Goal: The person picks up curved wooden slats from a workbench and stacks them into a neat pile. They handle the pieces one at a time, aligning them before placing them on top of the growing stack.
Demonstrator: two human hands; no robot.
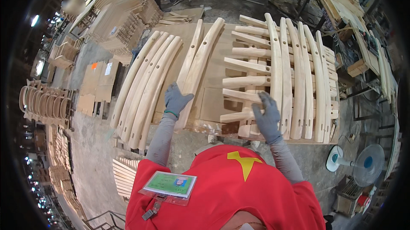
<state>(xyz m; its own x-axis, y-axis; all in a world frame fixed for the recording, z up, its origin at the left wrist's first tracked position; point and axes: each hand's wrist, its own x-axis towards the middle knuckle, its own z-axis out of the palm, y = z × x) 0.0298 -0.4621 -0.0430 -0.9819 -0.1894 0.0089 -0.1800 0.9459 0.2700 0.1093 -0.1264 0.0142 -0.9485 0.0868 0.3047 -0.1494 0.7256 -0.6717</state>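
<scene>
Student: What lies at the left hand in its grey glove [176,101]?

Instructor: A middle pair of long, curved, pale wooden pieces [200,63], each with a round hole near its far end. The hand overlaps their near part, fingers forward and thumb spread to the right. Whether it grasps a piece cannot be told from this view.

Student: And the right hand, also in a grey glove [269,121]?

Instructor: It is released, thumb and fingers parted, just beside the near part of the leftmost piece in a right-hand row of similar long, curved wooden pieces [275,59]. That row lies across shorter, pale wooden bars [250,64], whose rounded ends project to the left.

Student: What completes the arrangement?

Instructor: Four more curved, pale wooden pieces [152,80] lie side by side left of the middle pair. Flat brown cardboard [213,97] shows between the pair and the bars. The wearer's bright red shirt [213,166] fills the near edge, bearing a green-and-white badge in a clear holder [171,184]; a round electric fan [368,166] stands at the lower right.
</scene>
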